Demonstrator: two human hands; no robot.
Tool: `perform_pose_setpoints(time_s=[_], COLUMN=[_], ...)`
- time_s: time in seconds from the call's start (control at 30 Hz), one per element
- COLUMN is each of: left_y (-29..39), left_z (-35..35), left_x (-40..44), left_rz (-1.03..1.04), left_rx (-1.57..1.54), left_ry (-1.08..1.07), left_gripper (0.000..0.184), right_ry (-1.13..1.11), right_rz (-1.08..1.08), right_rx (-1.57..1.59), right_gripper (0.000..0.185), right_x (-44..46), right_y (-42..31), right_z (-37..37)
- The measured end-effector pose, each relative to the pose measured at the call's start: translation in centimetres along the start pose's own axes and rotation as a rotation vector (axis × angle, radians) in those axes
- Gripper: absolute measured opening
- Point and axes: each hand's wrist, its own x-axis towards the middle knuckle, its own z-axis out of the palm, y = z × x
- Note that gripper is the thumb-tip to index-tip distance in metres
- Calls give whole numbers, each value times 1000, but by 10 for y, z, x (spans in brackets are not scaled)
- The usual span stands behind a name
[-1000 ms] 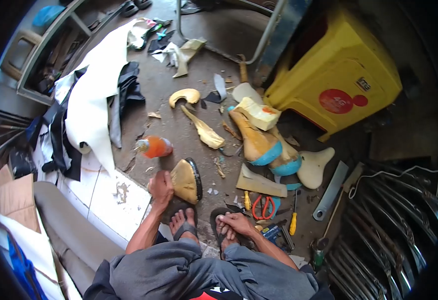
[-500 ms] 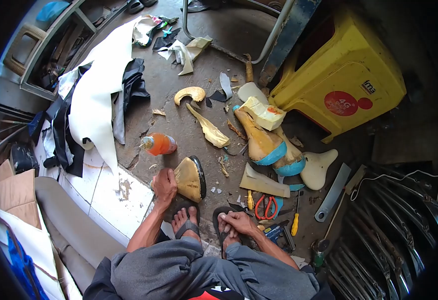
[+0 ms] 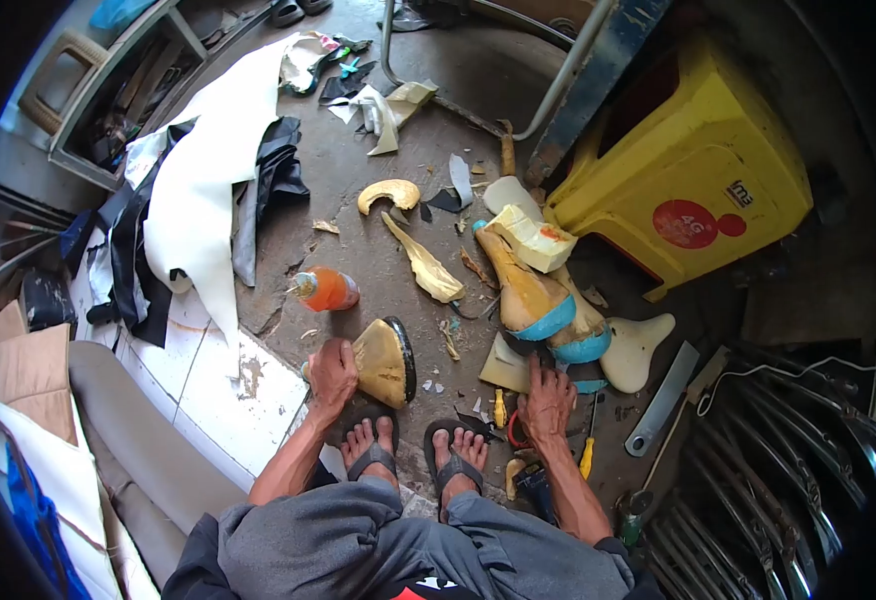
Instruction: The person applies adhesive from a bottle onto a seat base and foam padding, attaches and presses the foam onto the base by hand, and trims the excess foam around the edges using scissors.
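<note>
My left hand [image 3: 333, 376] is wrapped round the narrow end of a bicycle saddle [image 3: 382, 365] with bare tan foam and a black rim. My right hand [image 3: 550, 400] reaches over the floor with its fingers stretched forward. It partly covers red-handled scissors [image 3: 515, 428] and the right end of a cream curved piece [image 3: 504, 365]; whether it touches them I cannot tell. A small yellow-handled tool [image 3: 499, 408] lies left of this hand, and a yellow-handled screwdriver [image 3: 587, 458] lies to its right. Beyond it are tan saddles with blue ends [image 3: 543, 318].
An orange bottle [image 3: 328, 289] stands beyond the saddle. Foam offcuts [image 3: 426, 265] and scraps litter the floor. A yellow plastic stool [image 3: 698, 190] is at the right, above a metal strip [image 3: 663, 398] and dark metal bars [image 3: 758, 480]. White sheet material [image 3: 198, 200] lies at the left.
My right hand has moved from beside my right foot to the right and forward, over the scissors and the cream piece. My left hand keeps its hold on the saddle.
</note>
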Motion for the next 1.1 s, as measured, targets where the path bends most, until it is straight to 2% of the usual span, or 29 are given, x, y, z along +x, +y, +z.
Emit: perform_pose_setpoints(time_s=[0.1, 0.2, 0.27, 0.33, 0.4, 0.47, 0.53, 0.63, 0.7, 0.73, 0.8, 0.9, 1.0, 1.1], left_y=[4, 3, 9, 14, 18, 17, 13, 15, 16, 17, 15, 13, 10, 8], left_z=[-2, 6, 4, 6, 8, 9, 12, 8, 6, 6, 7, 9, 10, 12], left_x=[-3, -10, -16, -21, -28, -31, -33, -32, -32, -32, -32, -33, -33, -33], left_rz=[55, 80, 58, 42, 65, 54, 54, 52, 41, 32, 23, 14, 4, -22], left_rx=[40, 54, 54, 49, 77, 72, 36, 35, 28, 21, 16, 20, 19, -21], left_ry=[-37, -55, -81, -102, -53, -69, -81, -94, -105, -116, -126, -123, -119, -125], left_gripper=[25, 24, 24, 24, 23, 23, 23, 23, 23, 24, 24, 23, 22, 22], right_ry=[24, 42, 3, -59, -75, -245, -193, -183, -30, -30, -147, -85, 12, 14], right_rz=[-35, 11, 27, 164, 189, 243, 187, 246, 341, 340, 526, 503, 403, 385], right_rx=[126, 670, 675, 1005, 1095, 1213, 1124, 946, 789, 786, 1023, 1150, 1041, 1059], right_gripper=[75, 68, 66, 65, 64, 65, 68, 71, 75, 75, 76, 68, 61, 59], right_x=[3, 7, 15, 24, 30, 34, 35, 33, 34, 34, 36, 41, 42, 41], right_y=[-16, -40, -59, -74, -81, -85, -92, -100, -103, -103, -104, -105, -104, -101], right_z=[-20, -27, -30, -22, -18, -10, -2, 15, 32, 33, 33, 30, 6, -9])
